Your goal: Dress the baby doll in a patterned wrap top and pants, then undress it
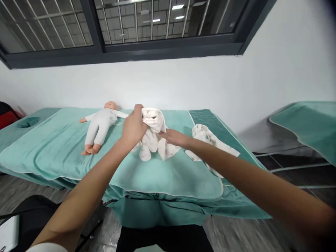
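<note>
A white baby garment (154, 120) with a faint print hangs bunched between my hands, its lower folds reaching down over the green sheet. My left hand (135, 124) is closed on its upper left edge. Lower on the right side, my right hand (174, 137) has its fingers around the fabric; the fingertips are partly hidden in the folds. To the left lies a baby doll (101, 122) on its back, dressed in white, with arms spread. Another white printed baby garment (210, 138) lies spread on the right, partly covered by my right forearm.
A green sheet (168, 183) covers the long bed, which has a face hole (28, 121) at its left end. Behind it are a white wall (181, 84) and a barred window. Another green-covered surface (307, 122) stands right. A black chair (34, 213) is at the lower left.
</note>
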`<control>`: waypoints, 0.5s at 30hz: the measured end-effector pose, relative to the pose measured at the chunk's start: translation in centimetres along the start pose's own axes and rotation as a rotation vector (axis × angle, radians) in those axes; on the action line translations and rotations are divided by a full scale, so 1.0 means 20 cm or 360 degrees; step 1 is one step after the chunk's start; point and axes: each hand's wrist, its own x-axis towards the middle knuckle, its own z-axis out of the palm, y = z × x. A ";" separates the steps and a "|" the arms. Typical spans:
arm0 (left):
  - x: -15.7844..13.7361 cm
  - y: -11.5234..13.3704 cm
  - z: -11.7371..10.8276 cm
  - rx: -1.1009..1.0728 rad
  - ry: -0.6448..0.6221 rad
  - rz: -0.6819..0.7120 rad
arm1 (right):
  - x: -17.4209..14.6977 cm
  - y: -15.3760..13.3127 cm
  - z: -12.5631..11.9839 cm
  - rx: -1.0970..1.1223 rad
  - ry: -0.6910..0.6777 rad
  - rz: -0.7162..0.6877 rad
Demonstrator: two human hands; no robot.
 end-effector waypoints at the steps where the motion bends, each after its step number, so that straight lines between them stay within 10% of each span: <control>1: -0.04 -0.03 0.00 -0.0147 -0.0059 0.0036 | 0.01 0.00 0.09 0.0313 -0.0034 0.0110; 8: -0.26 -0.35 -0.09 -0.0622 -0.0305 0.0185 | 0.12 -0.20 0.50 0.1418 -0.0315 0.0014; 15: -0.49 -0.80 -0.21 -0.0600 0.0164 -0.0268 | 0.28 -0.38 0.81 0.0780 -0.0535 -0.0174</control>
